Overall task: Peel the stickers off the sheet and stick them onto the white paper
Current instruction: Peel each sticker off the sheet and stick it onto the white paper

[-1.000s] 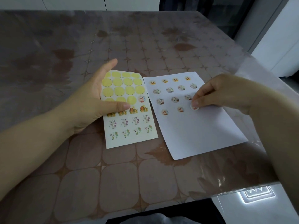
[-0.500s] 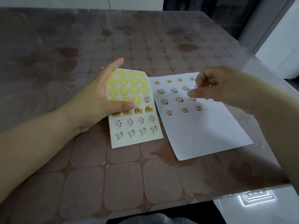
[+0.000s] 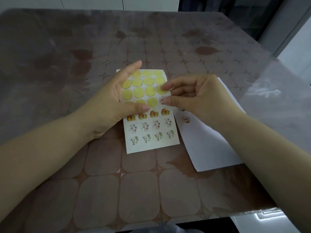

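Head cam: both forearms reached in over the table (image 3: 101, 190);
Left hand (image 3: 109, 105): flat on the sticker sheet (image 3: 151, 132)'s left edge, fingers straight and together, thumb pressing down;
Right hand (image 3: 198, 96): over the sheet's right edge, forefinger and thumb apart, thumb tip on a round sticker (image 3: 161, 100);
White paper (image 3: 207, 148): just right of the sheet, partly hidden by that hand

Left hand (image 3: 111, 100) flat, fingers straight, right hand (image 3: 198, 96) forefinger and thumb spread apart

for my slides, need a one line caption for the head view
Left hand presses the yellow-and-white paper sticker sheet flat while the right hand touches a small round printed sticker on it.
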